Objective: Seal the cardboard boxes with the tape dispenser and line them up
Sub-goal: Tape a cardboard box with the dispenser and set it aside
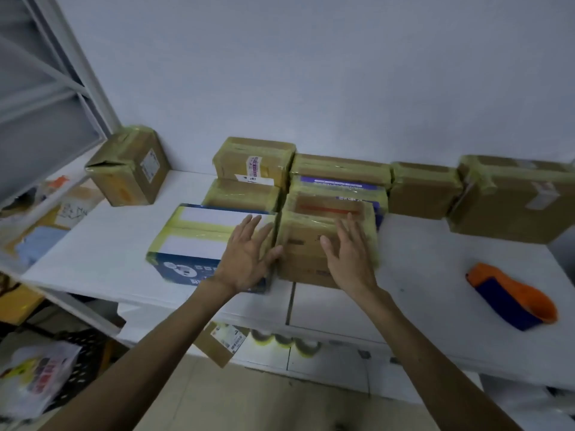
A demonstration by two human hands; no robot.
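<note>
White table (420,275) with taped cardboard boxes (423,191), tape dispenser (510,293).

Head-worn, angled down at table (426,262)

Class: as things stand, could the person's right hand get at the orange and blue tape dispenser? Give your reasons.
Probably yes. The right hand is open at a taped brown box, holding nothing. The tape dispenser lies to its right on the white table, with only bare tabletop between them.
</note>
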